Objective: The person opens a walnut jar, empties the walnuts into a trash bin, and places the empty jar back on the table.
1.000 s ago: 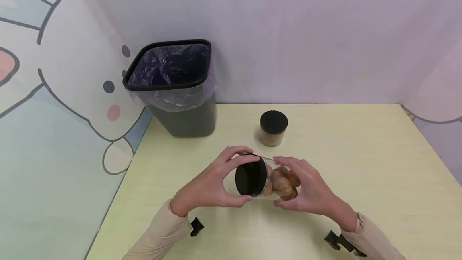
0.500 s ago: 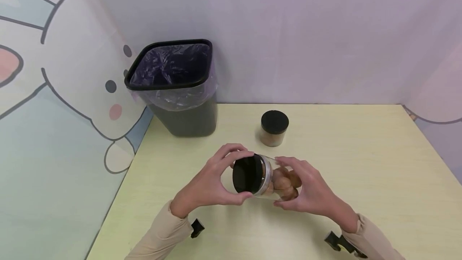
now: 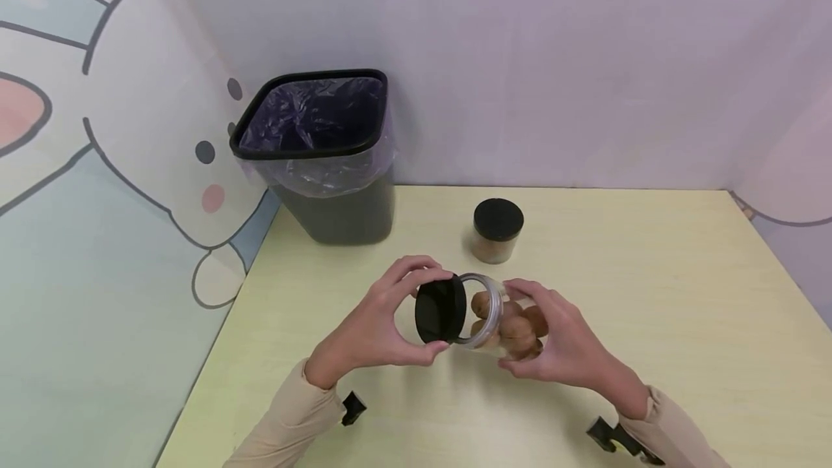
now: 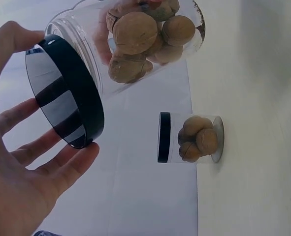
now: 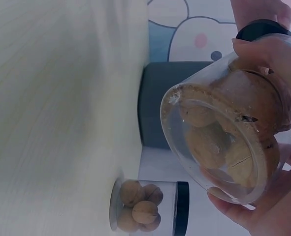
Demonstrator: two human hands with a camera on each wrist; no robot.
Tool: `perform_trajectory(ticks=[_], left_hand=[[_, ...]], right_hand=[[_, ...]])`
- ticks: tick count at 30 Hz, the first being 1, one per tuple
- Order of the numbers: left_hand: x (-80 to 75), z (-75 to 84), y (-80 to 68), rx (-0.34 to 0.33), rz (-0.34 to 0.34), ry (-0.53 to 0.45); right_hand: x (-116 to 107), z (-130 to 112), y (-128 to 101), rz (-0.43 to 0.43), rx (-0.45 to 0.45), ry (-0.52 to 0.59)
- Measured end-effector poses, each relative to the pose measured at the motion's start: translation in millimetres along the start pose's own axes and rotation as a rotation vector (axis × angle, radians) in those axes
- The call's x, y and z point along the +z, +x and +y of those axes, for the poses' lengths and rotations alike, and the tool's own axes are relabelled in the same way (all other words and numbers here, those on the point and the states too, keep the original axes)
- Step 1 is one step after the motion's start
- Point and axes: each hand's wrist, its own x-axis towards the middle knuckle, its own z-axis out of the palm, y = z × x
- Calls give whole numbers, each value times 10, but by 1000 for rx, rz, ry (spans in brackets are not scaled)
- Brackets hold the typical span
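Note:
My left hand [image 3: 383,320] pinches a round black lid [image 3: 440,310] by its edge, thumb below and fingers above. The lid is off the rim of a clear jar [image 3: 495,320], with a narrow gap between them at the top. My right hand [image 3: 562,334] grips that jar around its base end and holds it tilted on its side above the table. Several walnuts [image 4: 135,33] lie inside, and the jar's open mouth with its silvery rim faces left. In the right wrist view the jar's bottom [image 5: 219,147] faces the camera.
A second clear jar [image 3: 494,248] with a black lid and several walnuts stands upright on the table [image 3: 624,258] behind the hands. At the back left is a dark grey trash bin [image 3: 338,219] lined with a plastic bag. A cloth backdrop [image 3: 552,71] hangs behind.
The left hand has drawn the black lid left, away from the jar, exposing the jar's rim and mouth. The right hand, with the jar, has shifted slightly right.

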Motion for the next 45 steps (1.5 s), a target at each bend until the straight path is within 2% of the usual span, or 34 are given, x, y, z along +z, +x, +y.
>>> perform_trajectory(ticks=[5,15,24,34,45], left_hand=[[-8,-12,-13,-13,3,28],[-9,-46,-89,-60,19,53],[-4,-80,-125,-71,39,61],[-5,-113,-166,-83,30,60],[10,-170,-217,-99,28,72]], right_hand=[[-28,-17,10,-3,23,3],[-33,-3,-5,16,13,34],[-70,-15,-3,24,24,52],[-78,10,4,74,-68,78],[-102,13,19,82,-71,53]])
